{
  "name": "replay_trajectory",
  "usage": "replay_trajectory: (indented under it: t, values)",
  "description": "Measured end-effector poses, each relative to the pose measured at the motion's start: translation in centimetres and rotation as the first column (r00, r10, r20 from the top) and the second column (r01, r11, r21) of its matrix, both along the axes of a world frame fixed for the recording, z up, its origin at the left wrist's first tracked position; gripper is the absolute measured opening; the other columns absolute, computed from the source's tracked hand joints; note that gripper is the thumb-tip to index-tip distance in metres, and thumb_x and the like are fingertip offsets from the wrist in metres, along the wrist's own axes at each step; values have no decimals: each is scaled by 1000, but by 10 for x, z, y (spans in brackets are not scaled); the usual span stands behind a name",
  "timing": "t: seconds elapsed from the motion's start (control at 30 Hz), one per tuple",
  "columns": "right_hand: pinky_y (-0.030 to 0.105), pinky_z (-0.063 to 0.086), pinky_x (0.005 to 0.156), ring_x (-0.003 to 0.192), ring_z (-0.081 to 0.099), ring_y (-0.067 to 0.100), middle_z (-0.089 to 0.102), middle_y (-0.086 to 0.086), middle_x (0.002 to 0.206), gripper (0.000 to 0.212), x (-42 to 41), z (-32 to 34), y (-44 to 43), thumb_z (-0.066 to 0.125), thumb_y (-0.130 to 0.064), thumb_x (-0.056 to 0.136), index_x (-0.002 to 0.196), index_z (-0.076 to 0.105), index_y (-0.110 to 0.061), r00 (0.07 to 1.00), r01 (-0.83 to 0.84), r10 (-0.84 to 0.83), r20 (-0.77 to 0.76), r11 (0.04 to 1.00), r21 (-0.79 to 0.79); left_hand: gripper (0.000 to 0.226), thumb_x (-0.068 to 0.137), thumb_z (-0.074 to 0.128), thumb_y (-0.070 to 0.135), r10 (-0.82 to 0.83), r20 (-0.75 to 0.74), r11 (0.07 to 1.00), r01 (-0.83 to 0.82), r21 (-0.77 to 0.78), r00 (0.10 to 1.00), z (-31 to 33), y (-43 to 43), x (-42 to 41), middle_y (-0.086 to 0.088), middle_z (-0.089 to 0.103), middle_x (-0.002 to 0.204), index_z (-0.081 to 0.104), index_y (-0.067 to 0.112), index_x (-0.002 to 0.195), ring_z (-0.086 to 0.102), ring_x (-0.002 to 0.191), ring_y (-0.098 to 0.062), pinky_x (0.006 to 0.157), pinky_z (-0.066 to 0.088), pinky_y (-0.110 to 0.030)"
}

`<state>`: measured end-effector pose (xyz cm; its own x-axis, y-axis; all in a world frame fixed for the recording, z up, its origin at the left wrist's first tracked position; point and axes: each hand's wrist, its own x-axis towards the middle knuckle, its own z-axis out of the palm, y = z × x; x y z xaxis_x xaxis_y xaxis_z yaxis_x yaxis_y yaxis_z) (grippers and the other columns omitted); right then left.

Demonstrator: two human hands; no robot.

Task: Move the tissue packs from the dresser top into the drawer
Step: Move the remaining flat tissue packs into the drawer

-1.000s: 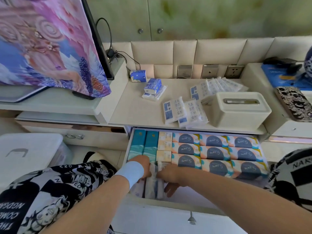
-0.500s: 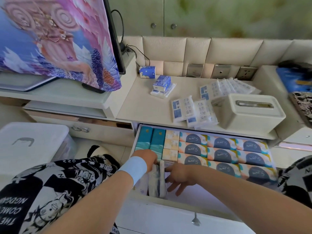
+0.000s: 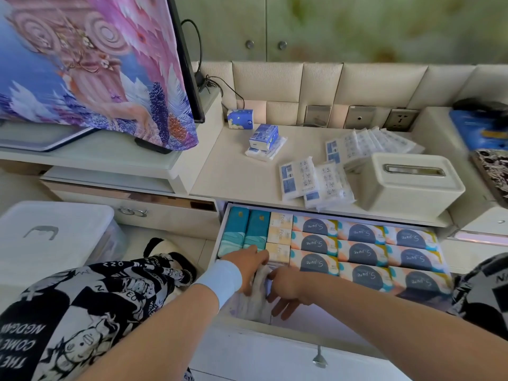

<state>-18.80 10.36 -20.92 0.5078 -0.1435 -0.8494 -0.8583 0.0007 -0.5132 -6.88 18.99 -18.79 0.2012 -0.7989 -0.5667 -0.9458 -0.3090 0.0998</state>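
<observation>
Several white tissue packs (image 3: 255, 301) stand on edge in the front left corner of the open drawer (image 3: 275, 335). My left hand (image 3: 251, 266), with a light blue wristband, curls over their top and left side. My right hand (image 3: 286, 291) presses its spread fingers against their right side. More flat white-and-blue packs (image 3: 298, 178) lie on the dresser top (image 3: 233, 174), with a fanned row (image 3: 368, 141) behind them. Two small blue packs (image 3: 264, 136) are stacked further left, and one small blue pack (image 3: 239, 119) is at the wall.
The drawer's back rows hold teal, cream and orange-blue tissue packs (image 3: 362, 253). A beige tissue box (image 3: 412, 182) stands on the dresser top at the right. A covered screen (image 3: 96, 64) is at the left, with a white lidded bin (image 3: 52, 237) below it.
Both hands have stayed at the white packs in the drawer's front left corner. My right hand has spread its fingers and shifted down along their side. The camera has moved nearer and left.
</observation>
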Motion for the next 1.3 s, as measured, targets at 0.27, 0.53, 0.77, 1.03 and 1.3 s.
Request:
replay_trajectory:
  t: [0.27,0.53,0.77,1.03,1.3]
  values:
    - [47,58,87,104,69,28,54,13,133,65,-7,0,-1,53,-5,99,154,27,-29,996,-84,84,-8,996,19,50,88,62,35,194,-57,970,-200,-135,979,6,4,-1,-1,48,129,40,28,132,57,105,-26,83,49,-34]
    - [45,60,82,104,67,24,54,10,139,65,-11,1,-7,49,-1,99,151,34,-38,997,-79,78,-17,997,-26,42,88,64,44,378,-38,913,-379,-150,925,3,-13,-14,-2,64,113,50,23,122,62,99,-23,80,50,-32]
    - [38,61,62,93,72,38,67,23,114,59,-16,16,-25,35,-51,101,133,46,-3,945,264,-234,-230,958,109,41,84,68,16,480,-400,862,-503,52,781,31,-21,1,0,67,104,62,20,124,73,84,-16,80,60,-27]
    - [19,49,53,100,72,28,72,17,112,63,-21,28,-44,42,-50,94,125,59,1,939,326,-263,-221,886,331,23,79,73,7,289,-571,937,-350,4,769,49,0,4,5,59,100,62,26,84,63,82,-12,71,57,-21]
    - [33,61,64,76,70,27,67,17,101,29,-26,47,-54,65,-2,89,116,55,1,982,25,-32,-188,999,-43,46,76,81,24,172,-408,978,-106,179,897,41,-3,-4,15,61,108,61,33,116,60,101,-12,92,51,-29]
